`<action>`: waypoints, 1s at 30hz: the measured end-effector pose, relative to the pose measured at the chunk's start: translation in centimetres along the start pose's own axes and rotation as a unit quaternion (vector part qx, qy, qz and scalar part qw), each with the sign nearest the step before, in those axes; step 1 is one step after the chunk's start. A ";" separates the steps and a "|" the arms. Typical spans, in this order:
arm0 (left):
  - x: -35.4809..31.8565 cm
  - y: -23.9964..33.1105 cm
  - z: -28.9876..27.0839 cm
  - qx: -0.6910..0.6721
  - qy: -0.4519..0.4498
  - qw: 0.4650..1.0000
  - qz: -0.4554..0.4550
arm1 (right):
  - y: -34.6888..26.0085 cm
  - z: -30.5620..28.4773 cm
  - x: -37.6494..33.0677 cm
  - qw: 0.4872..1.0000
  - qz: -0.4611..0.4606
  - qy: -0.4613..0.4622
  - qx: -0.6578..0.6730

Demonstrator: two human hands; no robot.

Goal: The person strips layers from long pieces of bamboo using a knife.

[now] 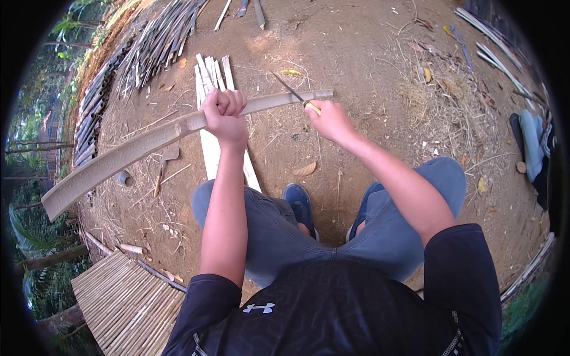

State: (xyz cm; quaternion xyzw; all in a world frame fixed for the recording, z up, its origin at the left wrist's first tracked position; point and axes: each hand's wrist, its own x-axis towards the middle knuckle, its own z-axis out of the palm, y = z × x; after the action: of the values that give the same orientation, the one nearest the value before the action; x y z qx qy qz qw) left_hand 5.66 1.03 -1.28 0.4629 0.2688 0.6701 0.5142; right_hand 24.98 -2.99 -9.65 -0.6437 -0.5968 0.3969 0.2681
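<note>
A long, pale split bamboo strip slants across in front of me, its wide end low at the left and its narrow end up at the right. My left hand is closed in a fist around its middle. In my right hand is a knife with a yellow handle and a thin dark blade. The blade lies across the strip close to its narrow end and points away to the upper left. Whether the edge touches the bamboo I cannot tell.
Pale bamboo slats lie on the dirt beneath the strip. Left of them are a small hatchet and a short tube. Split bamboo is heaped at far left; a stick mat lies near left. Straw covers ground at right.
</note>
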 end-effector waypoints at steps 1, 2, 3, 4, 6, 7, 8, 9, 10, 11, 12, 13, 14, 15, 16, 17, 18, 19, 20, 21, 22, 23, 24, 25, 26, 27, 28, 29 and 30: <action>-0.3 0.0 -0.2 0.004 -0.005 1.000 0.008 | -1.7 -0.3 -1.4 0.999 -0.037 -0.001 0.009; -0.3 -0.4 0.3 0.003 -0.017 1.000 0.015 | -1.0 0.7 -1.6 0.997 -0.064 0.026 0.038; -0.3 -0.6 0.7 0.003 -0.030 0.999 0.021 | 0.1 1.2 -0.9 0.999 -0.012 0.013 0.031; -0.2 -0.6 1.2 -0.002 -0.023 0.999 0.021 | 1.8 1.2 0.1 0.999 0.040 0.005 0.026; 0.0 -0.6 1.5 -0.004 -0.031 0.999 0.015 | 4.4 0.3 1.4 0.994 0.104 -0.010 -0.007; 0.0 -0.5 1.2 -0.002 -0.033 0.999 0.015 | 3.6 -0.2 1.6 0.996 0.091 -0.012 -0.014; -0.1 -0.4 0.8 -0.005 -0.055 0.998 0.013 | 2.3 -0.4 1.1 0.996 0.080 -0.013 -0.021; -0.3 -0.4 0.6 0.010 -0.060 0.998 0.015 | 1.1 -0.5 0.7 0.997 0.069 -0.015 -0.028; -0.7 -0.4 1.0 0.024 -0.066 0.997 0.013 | 0.5 -0.4 0.2 0.998 0.062 -0.029 0.001; -0.8 -0.4 1.2 0.039 -0.072 0.997 0.012 | 0.5 -0.6 0.1 0.999 0.043 -0.007 -0.008; -0.6 -0.8 1.1 0.037 -0.098 0.994 0.005 | 0.5 -0.7 0.3 0.999 0.024 0.015 -0.018; -0.7 -0.7 1.3 0.028 -0.090 0.996 0.006 | -0.1 -0.6 -0.1 0.999 0.006 0.029 -0.025; -0.9 -0.9 1.6 0.019 -0.082 0.996 0.007 | -0.4 -1.2 -0.3 1.000 0.005 0.005 -0.004; -1.1 -0.9 1.8 0.011 -0.073 0.997 0.008 | -0.9 -1.3 -0.9 1.000 -0.022 0.018 -0.005; -1.2 -0.9 1.9 0.031 -0.079 0.996 0.034 | -1.4 -1.3 -1.7 0.998 -0.049 0.031 -0.008; -1.3 -1.0 2.0 0.030 -0.056 0.998 0.031 | -1.6 -1.2 -2.1 0.996 -0.076 0.043 -0.011; -1.3 -1.1 2.1 0.028 -0.032 0.999 0.029 | -1.8 -1.1 -2.1 0.997 -0.069 0.029 0.001; -1.4 -1.3 2.1 0.025 -0.006 0.999 0.022 | -1.6 -0.9 -2.0 0.998 -0.058 0.013 0.012; -1.5 -1.5 2.0 0.018 0.019 1.000 0.003 | -1.3 -0.6 -1.9 0.999 -0.047 -0.004 0.023; -1.7 -1.7 1.9 0.031 0.037 0.999 -0.011 | -0.6 -0.2 -1.5 1.000 -0.023 0.006 0.003; -1.9 -1.6 2.0 0.044 0.057 0.997 -0.024 | 0.5 0.4 -0.9 1.000 -0.002 0.017 -0.017; -2.1 -1.4 2.2 0.056 0.076 0.995 -0.036 | 1.4 0.6 -0.3 0.999 0.019 0.028 -0.038; -1.8 -1.4 2.5 0.041 0.095 0.994 -0.028 | 2.4 0.6 0.3 0.998 0.047 0.004 -0.031; -1.6 -1.2 2.4 0.029 0.089 0.995 -0.023 | 2.7 0.3 0.8 0.997 0.075 -0.019 -0.022; -1.4 -0.8 2.2 0.016 0.083 0.996 -0.019 | 3.0 0.2 1.1 0.994 0.104 -0.042 -0.013; -1.4 -0.4 2.0 0.003 0.075 0.997 -0.015 | 3.3 0.4 1.2 0.993 0.106 -0.046 0.003; -1.4 0.4 2.6 -0.006 0.106 0.994 -0.010 | 3.1 0.2 0.9 0.992 0.111 -0.050 0.018; -1.3 0.8 2.4 -0.009 0.104 0.995 -0.008 | 2.9 -0.1 0.6 0.991 0.117 -0.052 0.035; -1.0 1.1 2.0 -0.013 0.101 0.995 -0.008 | 2.6 -0.4 0.4 0.994 0.101 -0.049 0.017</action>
State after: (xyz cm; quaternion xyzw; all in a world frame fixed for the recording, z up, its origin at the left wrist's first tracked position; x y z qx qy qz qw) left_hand 6.99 -0.47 0.17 0.3840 0.3137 0.7130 0.4957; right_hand 26.73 -2.89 -11.69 -0.6756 -0.5344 0.4631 0.2086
